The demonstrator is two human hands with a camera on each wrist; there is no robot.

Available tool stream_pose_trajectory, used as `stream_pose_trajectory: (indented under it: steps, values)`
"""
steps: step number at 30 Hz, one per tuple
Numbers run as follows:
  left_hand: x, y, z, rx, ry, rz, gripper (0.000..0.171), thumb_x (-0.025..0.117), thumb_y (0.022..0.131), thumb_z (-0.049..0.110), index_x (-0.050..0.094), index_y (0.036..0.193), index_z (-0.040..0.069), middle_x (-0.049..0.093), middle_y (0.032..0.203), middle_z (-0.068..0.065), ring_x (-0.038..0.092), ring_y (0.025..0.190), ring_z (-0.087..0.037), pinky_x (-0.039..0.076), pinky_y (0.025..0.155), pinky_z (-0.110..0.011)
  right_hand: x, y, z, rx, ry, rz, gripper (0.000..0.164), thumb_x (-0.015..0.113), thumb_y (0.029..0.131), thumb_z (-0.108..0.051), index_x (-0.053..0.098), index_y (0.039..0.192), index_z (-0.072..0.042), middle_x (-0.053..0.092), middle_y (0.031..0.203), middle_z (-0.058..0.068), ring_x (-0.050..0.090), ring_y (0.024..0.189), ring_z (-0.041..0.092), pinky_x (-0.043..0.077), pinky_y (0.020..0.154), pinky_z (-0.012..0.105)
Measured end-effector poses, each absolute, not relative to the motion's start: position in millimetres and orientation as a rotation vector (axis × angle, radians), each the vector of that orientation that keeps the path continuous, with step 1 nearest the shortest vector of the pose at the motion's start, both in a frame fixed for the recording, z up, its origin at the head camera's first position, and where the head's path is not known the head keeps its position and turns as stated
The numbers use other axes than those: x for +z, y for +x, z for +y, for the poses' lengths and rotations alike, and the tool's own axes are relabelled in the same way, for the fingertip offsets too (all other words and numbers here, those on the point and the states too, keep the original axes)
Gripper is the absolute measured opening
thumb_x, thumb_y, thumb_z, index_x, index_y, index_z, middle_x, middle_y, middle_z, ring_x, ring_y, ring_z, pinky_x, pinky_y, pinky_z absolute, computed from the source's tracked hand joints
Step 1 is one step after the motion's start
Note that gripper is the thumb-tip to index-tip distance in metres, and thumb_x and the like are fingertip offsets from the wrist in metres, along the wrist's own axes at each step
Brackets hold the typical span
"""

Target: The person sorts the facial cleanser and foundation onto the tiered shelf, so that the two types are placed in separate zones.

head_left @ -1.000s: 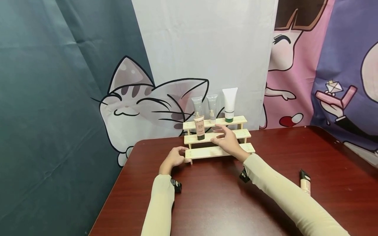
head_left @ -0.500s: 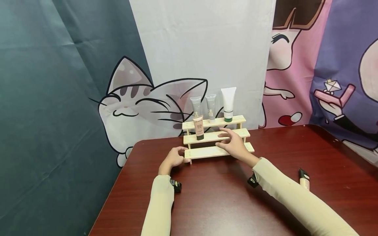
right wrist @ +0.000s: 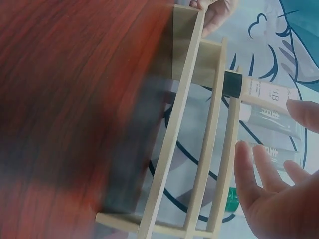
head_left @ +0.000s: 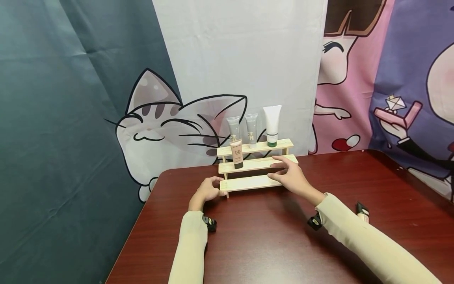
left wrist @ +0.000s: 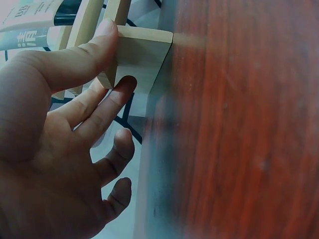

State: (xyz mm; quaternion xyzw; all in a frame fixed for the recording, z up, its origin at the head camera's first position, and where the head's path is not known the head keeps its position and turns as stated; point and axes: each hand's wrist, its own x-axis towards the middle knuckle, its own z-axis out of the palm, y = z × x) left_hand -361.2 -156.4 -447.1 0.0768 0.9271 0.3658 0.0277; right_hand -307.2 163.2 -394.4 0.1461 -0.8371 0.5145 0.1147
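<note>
A three-step wooden display rack [head_left: 244,183] stands at the back of the table. My left hand [head_left: 207,189] pinches its left end, with the thumb [left wrist: 84,57] on the lowest board's end and fingertips on the other side. My right hand [head_left: 293,179] hovers over the right part of the rack, fingers loosely bent and apart, holding nothing. On the middle step a pinkish BB cream tube [head_left: 237,154] stands upright on its black cap. The top step bears two grey tubes, one left [head_left: 233,127] and one beside it [head_left: 251,128], plus a larger white tube [head_left: 272,120] with a green cap.
On the right of the reddish-brown table [head_left: 255,244], a black-capped cream-coloured tube [head_left: 362,212] lies partly hidden by my right sleeve. A printed cloth backdrop [head_left: 248,51] hangs close behind the rack.
My right hand has moved away from the BB cream tube, to the right and slightly down along the rack. My left hand keeps its hold on the rack's left end.
</note>
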Motion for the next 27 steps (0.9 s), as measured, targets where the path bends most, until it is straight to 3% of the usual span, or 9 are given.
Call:
stream_pose_trajectory:
  steps: [12,17,27]
  values:
    - [-446,-361,-156,1.121,0.238,2.859,0.052,0.084,0.078,0.027,0.066,0.125,0.016,0.066,0.118,-0.006,0.057,0.113,-0.027,0.042,0.100,-0.048,-400,-293,192,1.436,0.387,-2.490,0.068,0.079,0.086,-0.020,0.048,0.145,-0.005,0.069,0.117,0.018,0.069,0.098,0.030,0.052,0.069,0.027]
    - [-447,-361,-156,1.155,0.241,2.838,0.052,0.084,0.077,0.024,0.066,0.125,0.015,0.067,0.118,-0.006,0.058,0.112,-0.026,0.043,0.099,-0.047,-404,-288,203,1.457,0.367,-2.508,0.067,0.079,0.086,-0.020,0.049,0.143,-0.005,0.067,0.119,0.022,0.068,0.093,0.033,0.055,0.063,0.031]
    - [-447,-362,-156,1.189,0.234,2.825,0.052,0.084,0.078,0.021,0.066,0.126,0.012,0.067,0.115,-0.007,0.058,0.108,-0.026,0.044,0.096,-0.045,-406,-273,221,1.397,0.303,-2.549,0.064,0.079,0.086,-0.026,0.052,0.140,-0.006,0.068,0.118,0.020,0.065,0.102,0.037,0.053,0.072,0.028]
